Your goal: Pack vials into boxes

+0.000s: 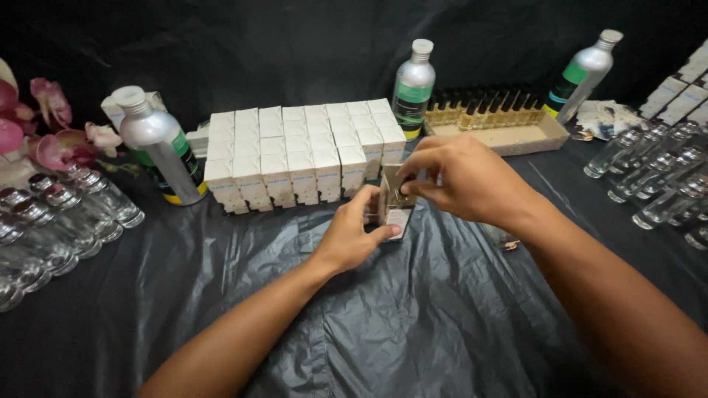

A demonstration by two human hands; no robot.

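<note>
Both hands [352,234] [464,177] around one small box [396,200]

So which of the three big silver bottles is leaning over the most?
The silver bottle at the far right, behind the tray of small bottles. It tilts strongly sideways, while the middle one stands upright and the left one leans only slightly.

Left hand [352,236] cupped low, right hand [461,177] pinching above it

Both hands, left hand [352,234] and right hand [461,177], hold a small box [396,203].
</note>
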